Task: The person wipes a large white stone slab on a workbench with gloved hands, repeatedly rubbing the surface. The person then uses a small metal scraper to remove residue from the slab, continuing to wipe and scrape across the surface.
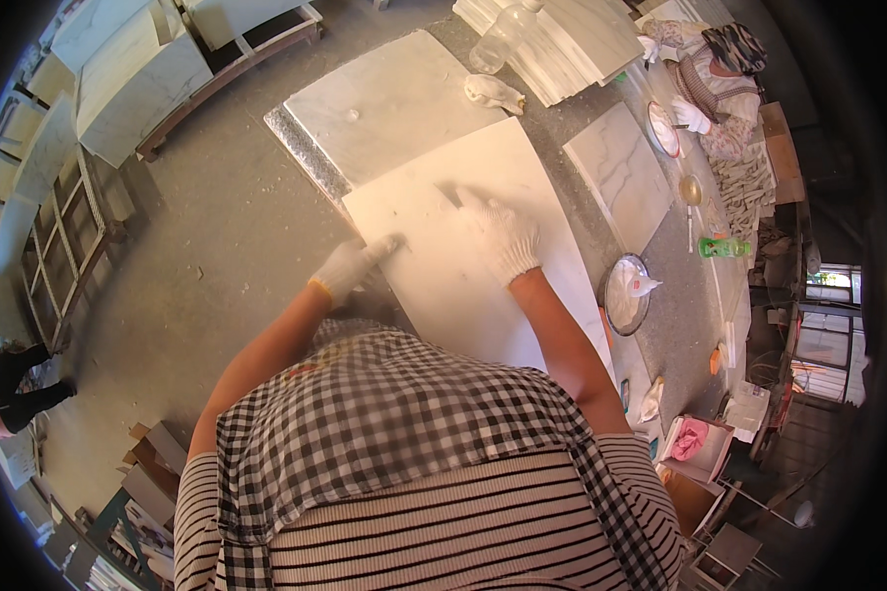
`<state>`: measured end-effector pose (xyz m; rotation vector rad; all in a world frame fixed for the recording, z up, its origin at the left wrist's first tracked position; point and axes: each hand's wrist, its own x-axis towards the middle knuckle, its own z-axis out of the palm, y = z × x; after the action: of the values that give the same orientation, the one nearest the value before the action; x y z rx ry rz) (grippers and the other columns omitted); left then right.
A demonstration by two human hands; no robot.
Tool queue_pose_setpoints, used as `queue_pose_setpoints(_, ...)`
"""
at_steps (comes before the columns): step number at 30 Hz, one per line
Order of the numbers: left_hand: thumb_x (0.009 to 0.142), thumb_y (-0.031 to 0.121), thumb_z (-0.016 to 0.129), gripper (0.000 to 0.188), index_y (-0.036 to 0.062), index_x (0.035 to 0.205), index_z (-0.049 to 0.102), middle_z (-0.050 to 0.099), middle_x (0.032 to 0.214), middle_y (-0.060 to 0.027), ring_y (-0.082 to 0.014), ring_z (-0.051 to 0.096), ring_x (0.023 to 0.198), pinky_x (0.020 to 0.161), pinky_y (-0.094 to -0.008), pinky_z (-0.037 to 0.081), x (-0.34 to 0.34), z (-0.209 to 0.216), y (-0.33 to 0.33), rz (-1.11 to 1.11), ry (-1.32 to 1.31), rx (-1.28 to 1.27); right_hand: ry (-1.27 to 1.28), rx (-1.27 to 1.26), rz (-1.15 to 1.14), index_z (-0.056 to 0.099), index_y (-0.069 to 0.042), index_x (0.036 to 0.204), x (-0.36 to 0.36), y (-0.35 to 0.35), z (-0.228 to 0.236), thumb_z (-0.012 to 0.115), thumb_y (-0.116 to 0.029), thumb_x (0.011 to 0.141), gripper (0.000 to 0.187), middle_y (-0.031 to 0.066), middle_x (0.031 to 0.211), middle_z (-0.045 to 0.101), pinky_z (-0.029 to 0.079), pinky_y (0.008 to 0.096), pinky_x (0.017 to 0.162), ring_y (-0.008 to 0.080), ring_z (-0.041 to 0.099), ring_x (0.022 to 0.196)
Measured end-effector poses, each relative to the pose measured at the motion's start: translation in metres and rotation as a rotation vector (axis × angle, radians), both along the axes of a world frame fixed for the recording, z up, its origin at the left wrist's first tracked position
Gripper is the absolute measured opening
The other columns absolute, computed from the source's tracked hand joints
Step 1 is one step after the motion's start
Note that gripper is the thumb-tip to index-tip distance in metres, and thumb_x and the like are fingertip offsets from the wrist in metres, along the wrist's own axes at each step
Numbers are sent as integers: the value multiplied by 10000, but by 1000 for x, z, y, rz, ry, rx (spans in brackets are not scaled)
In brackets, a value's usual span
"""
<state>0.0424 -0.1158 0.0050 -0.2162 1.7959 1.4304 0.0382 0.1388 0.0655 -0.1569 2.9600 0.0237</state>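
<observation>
Pressing flat on the white slab (463,266), the gloved right hand (503,236) lies open; the left hand (350,266) grips the slab's left edge.

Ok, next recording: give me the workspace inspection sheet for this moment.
Surface: long grey workbench, dusty.
Job's things: white stone slab lying flat, overlapping a grey marble slab.
Clutter: round bowl of white paste, clear plastic bottle, crumpled glove, green bottle, veined tile.
Grips: left hand gloved, at the slab's left edge; right hand gloved, flat on the slab.
Cables: nothing seen.
Surroundings: co-worker seated at the bench's far end; stacked slabs on the floor at left.
</observation>
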Motion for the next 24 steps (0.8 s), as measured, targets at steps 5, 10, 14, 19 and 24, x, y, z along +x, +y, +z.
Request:
queue_pose_setpoints(5,822,718,645,818,-38,1135,654,708,844,-129,-188,690,727,654,-299,541,0,3,0,15,33,20,101,-29,65,496,-348,1435,-1,-3,6,496,-323,959,476,93,860,701,524,476,528,310,691,660)
queue_pose_setpoints(10,822,735,627,826,-34,1123,654,710,844,-132,-191,695,734,656,-301,543,0,4,0,4,41,-17,99,46,104,450,-318,1467,0,2,-2,497,-327,956,513,113,881,704,533,483,553,322,696,681)
queue_pose_setpoints(14,817,743,623,847,-41,1136,646,711,864,-141,-197,697,750,666,-309,545,1,4,0,18,53,-8,53,-13,119,423,-298,1483,-3,5,-2,498,-341,952,538,139,913,709,537,494,574,336,695,690)
queue_pose_setpoints(19,808,748,627,873,-55,1148,639,712,874,-148,-203,698,756,676,-316,548,1,2,0,13,55,-2,27,-54,100,394,-325,1491,-10,0,2,474,-419,978,528,146,783,696,517,500,561,349,681,653)
queue_pose_setpoints(24,804,749,632,873,-60,1132,646,711,868,-146,-202,692,748,669,-311,545,1,0,0,12,48,-12,-29,-132,74,339,-411,1502,-11,-2,2,453,-471,993,524,138,694,674,495,497,539,352,666,612)
